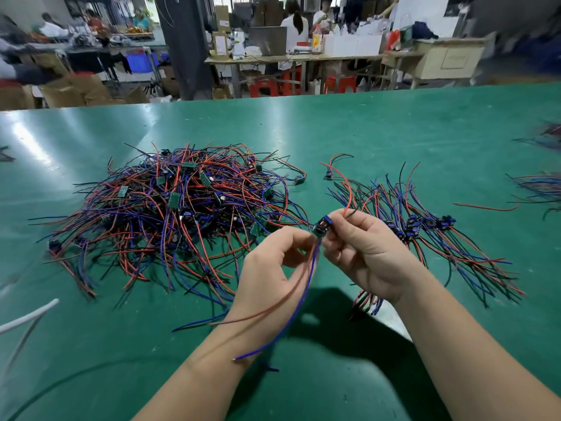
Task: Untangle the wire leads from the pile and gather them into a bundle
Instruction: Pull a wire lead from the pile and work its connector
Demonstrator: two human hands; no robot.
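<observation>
held lead (321, 228): a small board with wires at both ends, raised above the table (379, 132), gripped between the left hand (273, 268) and the right hand (361, 253)
left hand: fingers curled, thumb and forefinger pinching the near end of the board
right hand: fingers curled, pinching the far end of the board from the other side, fingertips almost touching those of the left
red and blue wires (299, 296): hanging from the board down across the left wrist, ends free
red and black wires (349, 189): rising out of the right hand's grip and arcing away over the table
pile (170, 208): a wide tangle of red, blue and black leads with green boards, on the table left of and beyond the left hand, its near edge close to the knuckles
bundle (425, 235): laid flat just right of the right hand, boards in a rough row, wires fanned out both ways; near ends partly hidden behind the right wrist
loose lead (334, 167): lying alone beyond the hands, between pile and bundle
stray red wire (485, 207): right of the bundle, apart from it
white cable (27, 317): at the left edge, blurred
</observation>
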